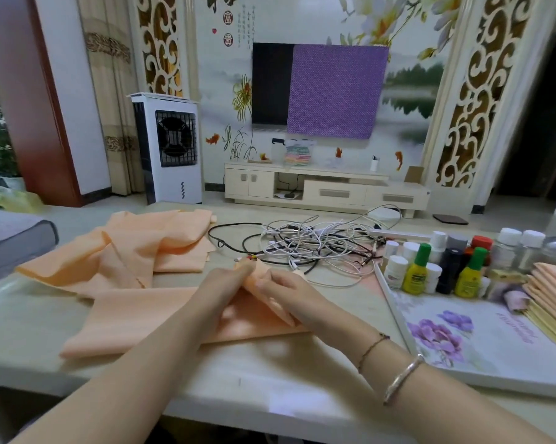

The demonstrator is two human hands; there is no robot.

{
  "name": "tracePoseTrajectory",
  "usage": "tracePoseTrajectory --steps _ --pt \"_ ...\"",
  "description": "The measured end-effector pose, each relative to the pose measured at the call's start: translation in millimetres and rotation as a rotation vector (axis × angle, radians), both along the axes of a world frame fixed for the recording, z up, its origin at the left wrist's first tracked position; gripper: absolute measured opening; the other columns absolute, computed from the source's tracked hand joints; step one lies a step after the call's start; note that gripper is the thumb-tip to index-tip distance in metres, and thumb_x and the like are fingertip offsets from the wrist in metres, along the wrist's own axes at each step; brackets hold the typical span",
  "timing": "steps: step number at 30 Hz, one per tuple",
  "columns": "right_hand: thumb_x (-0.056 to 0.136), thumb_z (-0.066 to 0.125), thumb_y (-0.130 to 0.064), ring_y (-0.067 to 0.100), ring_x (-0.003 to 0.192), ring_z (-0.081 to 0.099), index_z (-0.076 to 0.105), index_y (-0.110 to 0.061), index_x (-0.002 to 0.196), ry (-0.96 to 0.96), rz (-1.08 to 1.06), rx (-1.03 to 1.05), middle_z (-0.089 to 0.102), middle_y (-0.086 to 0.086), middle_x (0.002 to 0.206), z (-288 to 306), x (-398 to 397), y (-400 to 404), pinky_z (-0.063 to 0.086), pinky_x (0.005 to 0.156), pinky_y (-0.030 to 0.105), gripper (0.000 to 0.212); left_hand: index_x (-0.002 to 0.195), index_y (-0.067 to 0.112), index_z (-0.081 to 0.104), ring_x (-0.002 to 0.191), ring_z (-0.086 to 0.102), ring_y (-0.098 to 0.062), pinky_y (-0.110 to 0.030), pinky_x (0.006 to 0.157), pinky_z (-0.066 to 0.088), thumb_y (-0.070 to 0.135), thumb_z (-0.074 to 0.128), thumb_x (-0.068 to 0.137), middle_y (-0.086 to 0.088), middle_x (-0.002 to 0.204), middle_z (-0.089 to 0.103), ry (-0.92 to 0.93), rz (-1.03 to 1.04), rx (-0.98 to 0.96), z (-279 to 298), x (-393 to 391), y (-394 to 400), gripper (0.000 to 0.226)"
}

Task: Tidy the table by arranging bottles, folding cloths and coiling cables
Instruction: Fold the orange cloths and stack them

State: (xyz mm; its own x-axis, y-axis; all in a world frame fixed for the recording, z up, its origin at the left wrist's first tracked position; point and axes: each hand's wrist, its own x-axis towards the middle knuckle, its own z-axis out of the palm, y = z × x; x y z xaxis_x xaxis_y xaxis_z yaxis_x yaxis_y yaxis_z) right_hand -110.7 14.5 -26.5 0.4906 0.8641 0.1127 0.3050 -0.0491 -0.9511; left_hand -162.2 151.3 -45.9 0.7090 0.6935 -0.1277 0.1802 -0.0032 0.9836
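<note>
A peach cloth (132, 318) lies on the table in front of me, its near corner lifted. My left hand (225, 280) and my right hand (283, 286) both pinch that raised corner at the table's middle. More crumpled peach cloths (148, 241) lie behind on the left. A tangle of white and black cables (315, 245) sits behind my hands. Several small bottles (443, 264), two of them yellow with green caps, stand grouped at the right. A stack of folded peach cloths (555, 290) lies at the far right.
A white floral tray (481, 344) at the right bears the bottles and the folded stack. A grey cushion (10, 241) sits at the left edge. Beyond the table stand an air cooler (167, 149) and a TV cabinet (321, 190).
</note>
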Motion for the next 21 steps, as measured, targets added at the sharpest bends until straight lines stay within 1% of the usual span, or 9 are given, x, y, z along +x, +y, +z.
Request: tracePoseTrajectory --steps 1,2,4,6,9,12,15,17,21 --pt "0.081 0.062 -0.029 0.004 0.068 0.052 0.05 -0.008 0.073 0.051 -0.01 0.022 0.054 0.004 0.078 3 1 1 0.038 0.059 0.01 0.026 0.083 0.003 0.071 0.069 0.063 -0.023 -0.029 0.069 0.049 0.044 0.064 0.054 -0.018 0.081 0.071 0.032 0.01 0.048 -2 0 2 0.051" --pt "0.089 0.061 -0.027 0.006 0.074 0.055 0.052 -0.011 0.072 0.035 -0.061 0.027 0.058 0.005 0.082 4 5 2 0.038 0.061 0.008 0.025 0.076 0.003 0.068 0.055 0.057 -0.021 -0.023 0.056 0.043 0.035 0.061 0.058 -0.017 0.069 0.066 0.058 0.008 0.085 -1 -2 1 0.038" --pt "0.097 0.049 -0.024 0.012 0.081 0.054 0.057 -0.012 0.078 -0.181 -0.245 0.001 0.062 0.001 0.086 2 16 7 0.039 0.065 0.013 0.024 0.069 0.006 0.058 0.033 0.043 -0.015 -0.014 0.04 0.028 0.023 0.061 0.069 -0.01 0.053 0.052 0.083 -0.022 0.097 0 -5 -1 0.018" --pt "0.095 0.046 -0.021 0.017 0.09 0.055 0.059 -0.012 0.093 -0.438 -0.325 -0.107 0.063 0.001 0.094 -4 25 11 0.041 0.077 0.024 0.017 0.064 0.008 0.054 0.027 0.039 -0.012 -0.011 0.035 0.024 0.017 0.061 0.078 -0.007 0.049 0.047 0.081 -0.022 0.083 -1 -5 0 0.018" --pt "0.096 0.04 -0.023 0.024 0.109 0.053 0.054 -0.015 0.117 -0.618 -0.233 -0.321 0.06 0.007 0.116 -18 23 19 0.04 0.091 0.032 0.027 0.063 0.01 0.057 0.047 0.05 -0.02 -0.019 0.045 0.034 0.024 0.059 0.073 -0.009 0.058 0.053 0.079 0.029 0.132 -4 -2 1 0.017" --pt "0.096 0.038 -0.021 0.028 0.108 0.052 0.05 -0.013 0.123 -0.698 -0.184 -0.277 0.06 0.009 0.115 -31 14 20 0.038 0.091 0.036 0.03 0.07 0.01 0.06 0.071 0.058 -0.026 -0.029 0.063 0.041 0.024 0.055 0.08 -0.011 0.072 0.061 0.084 0.085 0.236 -5 1 -2 0.018" --pt "0.095 0.039 -0.02 0.026 0.109 0.052 0.045 -0.018 0.13 -0.664 -0.154 -0.235 0.06 0.006 0.116 -36 11 16 0.036 0.09 0.034 0.036 0.1 0.005 0.061 0.096 0.06 -0.028 -0.03 0.074 0.043 0.024 0.058 0.088 -0.007 0.097 0.062 0.132 0.168 0.397 -7 0 -5 0.022" --pt "0.095 0.04 -0.023 0.025 0.116 0.049 0.041 -0.019 0.136 -0.656 -0.137 -0.252 0.058 0.005 0.125 -37 12 16 0.035 0.095 0.032 0.041 0.107 0.006 0.056 0.102 0.057 -0.027 -0.026 0.073 0.038 0.022 0.064 0.084 -0.003 0.098 0.056 0.123 0.239 0.425 -10 -4 -2 0.028" --pt "0.097 0.038 -0.031 0.02 0.128 0.038 0.039 -0.019 0.137 -0.781 -0.1 -0.316 0.048 0.002 0.135 -37 9 18 0.025 0.109 0.035 0.042 0.102 0.008 0.059 0.099 0.055 -0.022 -0.026 0.077 0.037 0.016 0.067 0.082 0.004 0.086 0.052 0.08 0.26 0.416 -16 -7 4 0.023"
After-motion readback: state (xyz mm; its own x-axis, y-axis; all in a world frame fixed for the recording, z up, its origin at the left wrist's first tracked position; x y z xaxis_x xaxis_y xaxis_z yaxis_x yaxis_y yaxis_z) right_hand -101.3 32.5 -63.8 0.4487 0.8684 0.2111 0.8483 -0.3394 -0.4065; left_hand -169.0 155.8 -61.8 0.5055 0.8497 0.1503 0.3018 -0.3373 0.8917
